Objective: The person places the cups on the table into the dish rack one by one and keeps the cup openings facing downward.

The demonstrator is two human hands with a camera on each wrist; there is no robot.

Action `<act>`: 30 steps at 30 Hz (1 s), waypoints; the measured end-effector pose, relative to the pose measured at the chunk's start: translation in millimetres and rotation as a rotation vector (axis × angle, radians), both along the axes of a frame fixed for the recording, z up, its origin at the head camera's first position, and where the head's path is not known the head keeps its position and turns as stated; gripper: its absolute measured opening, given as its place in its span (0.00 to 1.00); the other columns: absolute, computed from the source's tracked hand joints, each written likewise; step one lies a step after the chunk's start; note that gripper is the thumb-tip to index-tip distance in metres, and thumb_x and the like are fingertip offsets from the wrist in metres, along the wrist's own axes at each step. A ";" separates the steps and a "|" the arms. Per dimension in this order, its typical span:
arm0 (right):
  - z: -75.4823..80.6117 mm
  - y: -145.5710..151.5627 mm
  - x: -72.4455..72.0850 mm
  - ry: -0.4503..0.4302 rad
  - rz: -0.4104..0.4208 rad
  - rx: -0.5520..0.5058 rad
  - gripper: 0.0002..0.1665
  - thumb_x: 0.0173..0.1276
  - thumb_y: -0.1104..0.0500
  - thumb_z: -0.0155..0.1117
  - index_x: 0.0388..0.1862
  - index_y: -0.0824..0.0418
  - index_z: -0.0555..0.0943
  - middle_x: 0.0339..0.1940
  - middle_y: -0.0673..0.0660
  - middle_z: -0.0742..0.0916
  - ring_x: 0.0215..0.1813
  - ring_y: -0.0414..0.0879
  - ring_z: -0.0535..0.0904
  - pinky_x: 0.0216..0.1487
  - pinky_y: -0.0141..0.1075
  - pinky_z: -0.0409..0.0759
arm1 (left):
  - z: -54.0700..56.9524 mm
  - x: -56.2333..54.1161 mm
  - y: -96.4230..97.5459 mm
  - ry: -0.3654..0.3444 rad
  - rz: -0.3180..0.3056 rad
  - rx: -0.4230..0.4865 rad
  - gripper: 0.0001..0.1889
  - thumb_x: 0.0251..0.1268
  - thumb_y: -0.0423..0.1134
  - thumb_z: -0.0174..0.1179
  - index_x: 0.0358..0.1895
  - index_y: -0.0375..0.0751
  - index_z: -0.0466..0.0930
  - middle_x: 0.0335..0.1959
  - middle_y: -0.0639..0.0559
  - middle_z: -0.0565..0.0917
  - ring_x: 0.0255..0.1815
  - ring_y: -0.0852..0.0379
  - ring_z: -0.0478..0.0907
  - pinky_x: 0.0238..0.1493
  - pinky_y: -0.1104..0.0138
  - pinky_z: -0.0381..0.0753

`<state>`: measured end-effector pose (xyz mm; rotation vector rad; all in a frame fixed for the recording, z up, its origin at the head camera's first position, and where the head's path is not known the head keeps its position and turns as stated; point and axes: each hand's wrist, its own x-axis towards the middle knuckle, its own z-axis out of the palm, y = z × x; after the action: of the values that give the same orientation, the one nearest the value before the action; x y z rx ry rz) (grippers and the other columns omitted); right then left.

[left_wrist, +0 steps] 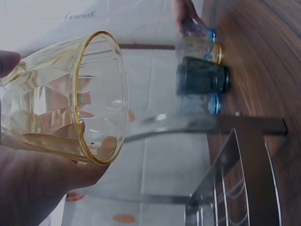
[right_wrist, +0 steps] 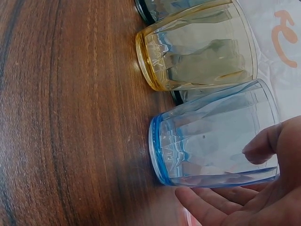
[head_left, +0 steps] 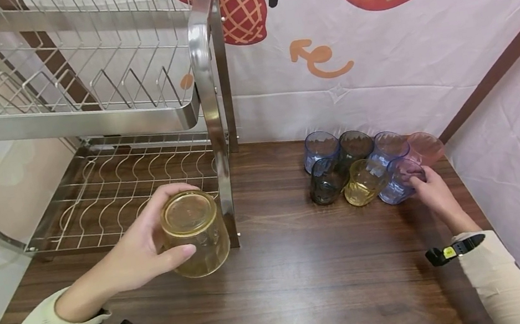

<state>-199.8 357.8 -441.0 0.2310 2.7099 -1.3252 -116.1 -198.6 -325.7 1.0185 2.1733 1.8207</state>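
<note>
Left hand (head_left: 138,256) and right hand (head_left: 436,194) work well apart above a dark wooden worktop (head_left: 308,283). The left grips an amber glass (head_left: 205,251) mouth down, fingers and thumb curled round its sides, its long axis near vertical, held near the right post of a metal dish rack (head_left: 211,107); the rack's lower tier lies beyond it, to the left. At right, a blue glass (head_left: 392,187) stands mouth up at the near right corner of a cluster, just beside a yellow glass (head_left: 358,195). It lies to the left of the right hand, the nearer one, whose thumb and spread fingers straddle its wall by the rim; whether they pinch it firmly cannot be told.
</note>
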 end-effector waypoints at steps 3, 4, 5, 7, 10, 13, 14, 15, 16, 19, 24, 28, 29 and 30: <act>-0.3 0.2 -0.1 -0.001 -0.002 -0.011 0.34 0.83 0.55 0.38 0.75 0.79 0.54 0.70 0.80 0.69 0.67 0.68 0.70 0.56 0.47 0.82 | 1.2 0.4 -8.3 -0.006 0.013 0.026 0.40 0.55 0.14 0.59 0.72 0.37 0.57 0.59 0.46 0.78 0.56 0.54 0.81 0.48 0.60 0.86; -0.2 0.3 0.0 -0.001 -0.002 -0.014 0.34 0.83 0.55 0.38 0.75 0.79 0.54 0.70 0.80 0.69 0.68 0.68 0.69 0.57 0.48 0.82 | 1.7 0.1 -10.6 -0.009 0.019 0.035 0.40 0.55 0.14 0.59 0.72 0.37 0.58 0.59 0.45 0.78 0.56 0.54 0.81 0.48 0.61 0.86; -0.1 0.7 0.0 -0.003 -0.002 -0.018 0.34 0.83 0.55 0.37 0.75 0.79 0.54 0.70 0.80 0.69 0.68 0.69 0.69 0.58 0.50 0.81 | 2.2 -0.3 -12.5 -0.012 0.030 0.039 0.40 0.55 0.13 0.58 0.72 0.37 0.58 0.59 0.45 0.77 0.56 0.55 0.81 0.47 0.61 0.87; 0.4 1.4 0.3 -0.005 -0.002 -0.022 0.34 0.83 0.55 0.37 0.75 0.80 0.53 0.70 0.80 0.68 0.68 0.70 0.69 0.60 0.55 0.79 | 2.7 -2.1 -16.1 -0.012 0.053 0.047 0.40 0.56 0.13 0.57 0.72 0.38 0.59 0.59 0.46 0.77 0.55 0.55 0.81 0.46 0.62 0.87; 0.4 2.3 0.5 -0.012 0.001 -0.019 0.34 0.83 0.55 0.36 0.76 0.80 0.52 0.71 0.81 0.67 0.68 0.71 0.68 0.63 0.62 0.75 | 2.1 -6.0 -19.8 -0.017 0.081 0.070 0.38 0.56 0.12 0.56 0.71 0.38 0.60 0.59 0.46 0.77 0.54 0.56 0.82 0.46 0.63 0.87; -0.6 2.0 0.3 -0.012 0.000 -0.019 0.34 0.83 0.55 0.37 0.76 0.80 0.52 0.71 0.81 0.67 0.68 0.70 0.68 0.63 0.62 0.75 | 0.0 -11.0 -22.8 -0.022 0.109 0.076 0.37 0.58 0.13 0.55 0.71 0.39 0.61 0.59 0.47 0.77 0.53 0.56 0.82 0.47 0.64 0.86; -0.9 1.7 0.1 -0.011 -0.001 -0.018 0.34 0.83 0.55 0.37 0.76 0.79 0.53 0.71 0.80 0.67 0.68 0.70 0.68 0.63 0.61 0.75 | -0.8 -12.7 -23.5 -0.025 0.124 0.071 0.36 0.58 0.13 0.55 0.70 0.40 0.61 0.58 0.47 0.78 0.52 0.56 0.82 0.47 0.65 0.86; -1.1 1.4 -0.1 -0.007 -0.004 -0.020 0.33 0.83 0.56 0.37 0.75 0.80 0.53 0.71 0.80 0.68 0.68 0.69 0.69 0.63 0.59 0.76 | -1.5 -14.4 -24.1 -0.026 0.141 0.060 0.36 0.59 0.13 0.55 0.70 0.41 0.61 0.58 0.49 0.78 0.52 0.57 0.82 0.47 0.66 0.86; -1.1 1.0 -0.1 -0.004 -0.006 -0.023 0.33 0.83 0.56 0.37 0.75 0.80 0.54 0.70 0.80 0.68 0.68 0.69 0.69 0.62 0.58 0.77 | -2.1 -16.3 -24.6 -0.025 0.161 0.047 0.36 0.59 0.14 0.56 0.70 0.42 0.61 0.57 0.50 0.78 0.52 0.58 0.82 0.47 0.67 0.86; -0.7 0.5 0.2 0.003 -0.008 -0.021 0.32 0.83 0.57 0.38 0.74 0.80 0.55 0.69 0.80 0.69 0.67 0.68 0.70 0.59 0.53 0.81 | -4.4 -22.1 -25.8 -0.021 0.213 0.015 0.35 0.61 0.16 0.57 0.69 0.45 0.62 0.56 0.52 0.79 0.50 0.59 0.82 0.46 0.69 0.85; -1.3 0.9 -0.3 0.003 -0.008 -0.024 0.33 0.83 0.56 0.38 0.74 0.79 0.55 0.69 0.80 0.70 0.67 0.68 0.70 0.57 0.49 0.82 | -8.1 -30.0 -26.8 -0.030 0.259 0.004 0.34 0.63 0.18 0.58 0.69 0.47 0.62 0.54 0.54 0.81 0.46 0.60 0.83 0.39 0.70 0.85; -2.8 1.7 -1.1 0.010 -0.014 -0.010 0.32 0.83 0.56 0.38 0.74 0.79 0.57 0.68 0.79 0.72 0.66 0.67 0.71 0.56 0.49 0.83 | -10.9 -34.6 -26.6 -0.043 0.270 0.011 0.33 0.65 0.19 0.59 0.69 0.48 0.62 0.54 0.55 0.81 0.43 0.60 0.83 0.30 0.66 0.86; -3.6 1.7 -1.5 0.020 -0.029 -0.007 0.31 0.82 0.57 0.39 0.73 0.79 0.59 0.67 0.79 0.73 0.65 0.66 0.73 0.54 0.47 0.84 | -11.6 -35.8 -26.1 -0.049 0.271 0.021 0.33 0.65 0.19 0.58 0.69 0.48 0.62 0.55 0.55 0.80 0.44 0.60 0.83 0.30 0.66 0.86; -3.7 1.8 -1.5 0.027 -0.031 -0.006 0.30 0.82 0.58 0.39 0.72 0.79 0.60 0.66 0.79 0.74 0.65 0.66 0.73 0.52 0.44 0.84 | -12.4 -37.1 -25.6 -0.048 0.275 0.026 0.33 0.65 0.19 0.59 0.69 0.48 0.62 0.55 0.55 0.80 0.45 0.60 0.83 0.30 0.66 0.86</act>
<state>-201.3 359.6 -444.7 0.2573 2.7346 -1.3545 -153.2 -224.1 -338.1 0.6997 2.3646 1.9654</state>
